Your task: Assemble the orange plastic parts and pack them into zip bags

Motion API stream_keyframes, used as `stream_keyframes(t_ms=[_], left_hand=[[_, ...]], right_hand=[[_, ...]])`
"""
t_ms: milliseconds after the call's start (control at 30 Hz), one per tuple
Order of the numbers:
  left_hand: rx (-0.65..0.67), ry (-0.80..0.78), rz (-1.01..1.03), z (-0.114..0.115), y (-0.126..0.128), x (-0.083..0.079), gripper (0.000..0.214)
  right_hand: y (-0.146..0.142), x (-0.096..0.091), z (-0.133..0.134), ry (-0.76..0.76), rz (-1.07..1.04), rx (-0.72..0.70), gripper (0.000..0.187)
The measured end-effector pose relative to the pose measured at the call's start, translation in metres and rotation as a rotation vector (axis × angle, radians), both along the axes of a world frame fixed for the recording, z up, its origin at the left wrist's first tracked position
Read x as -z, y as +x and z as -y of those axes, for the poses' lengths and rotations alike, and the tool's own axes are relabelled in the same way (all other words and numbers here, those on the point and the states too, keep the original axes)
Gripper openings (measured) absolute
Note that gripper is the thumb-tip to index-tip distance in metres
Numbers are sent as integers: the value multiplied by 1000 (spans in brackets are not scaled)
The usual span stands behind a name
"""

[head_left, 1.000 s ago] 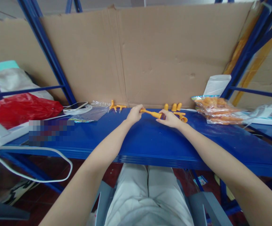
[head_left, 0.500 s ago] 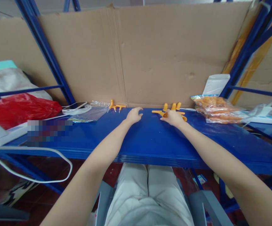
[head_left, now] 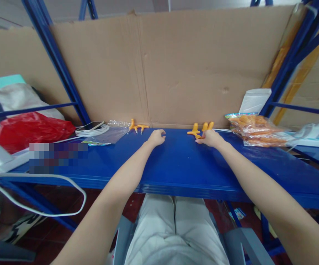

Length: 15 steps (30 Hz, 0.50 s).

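Observation:
My right hand is at the right of the blue shelf top, its fingers closed on an orange plastic piece that is partly hidden. Right behind that piece is another orange piece with a wide base and a rounded upright. Two rounded orange pieces stand just beyond my right hand. My left hand rests near the middle of the shelf top, fingers curved and apart, holding nothing. To its left, by the cardboard, lie two orange T-shaped handles with spiral metal tips.
Clear bags of orange parts lie at the right. A flat clear bag, a phone with a coiled white cable and a red plastic bag are on the left. A cardboard sheet closes off the back.
My right hand has shifted slightly right, and the orange pieces beside it are arranged differently, with one now upright on its wide base. My left hand stays nearly in place.

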<state>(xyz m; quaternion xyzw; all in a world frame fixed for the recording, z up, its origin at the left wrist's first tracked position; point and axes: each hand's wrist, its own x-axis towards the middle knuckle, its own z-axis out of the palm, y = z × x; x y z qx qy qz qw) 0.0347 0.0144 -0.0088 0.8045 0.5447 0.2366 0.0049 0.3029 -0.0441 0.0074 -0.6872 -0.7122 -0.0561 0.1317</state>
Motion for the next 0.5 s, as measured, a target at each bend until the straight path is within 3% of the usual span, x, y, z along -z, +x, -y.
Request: stream_keyframes(t_ms=[133, 267, 367, 500], left_hand=[[-233, -75, -10, -2, -13, -2, 42], [-507, -152, 0, -2, -33, -3, 54], [-543, -247, -28, -4, -44, -2, 53], [-518, -234, -65, -7, -46, 0, 49]], right_hand=[[5, -5, 1, 76, -44, 17, 41], [3, -9, 5, 62, -89, 27, 38], [1, -9, 5, 27, -99, -8, 32], [2, -5, 1, 7, -101, -34, 29]])
